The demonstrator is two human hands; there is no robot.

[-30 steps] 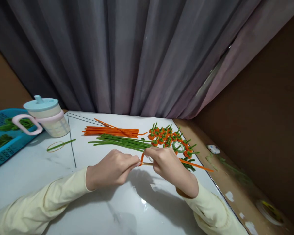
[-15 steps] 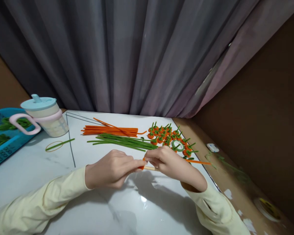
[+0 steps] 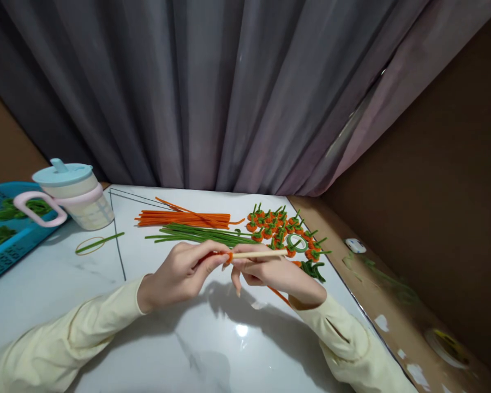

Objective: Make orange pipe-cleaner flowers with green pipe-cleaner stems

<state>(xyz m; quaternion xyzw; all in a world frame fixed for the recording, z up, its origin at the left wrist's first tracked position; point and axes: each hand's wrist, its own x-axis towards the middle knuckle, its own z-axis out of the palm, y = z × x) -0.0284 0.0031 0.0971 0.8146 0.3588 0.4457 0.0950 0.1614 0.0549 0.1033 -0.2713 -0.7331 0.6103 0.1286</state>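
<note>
Pinched in my left hand is one end of a pale wooden stick, with an orange pipe cleaner wound around it at the fingertips. The stick points right, passing over my right hand. The fingers of that hand are bent close to the coil, the thumb and index at the pipe cleaner, and others hang partly loose below. A loose orange tail trails beneath my right wrist. Just beyond the hands lie green pipe cleaners and a bundle of orange pipe cleaners.
Several small orange pipe-cleaner pieces with green tops cluster around a roll of green tape. Short dark green pieces lie nearer. At left are a lidded cup, a blue basket and a rubber band.
Both hands have turned and risen slightly, bringing the stick into fuller view above the right hand. The orange tail has swung from beyond the right wrist to beneath it.
</note>
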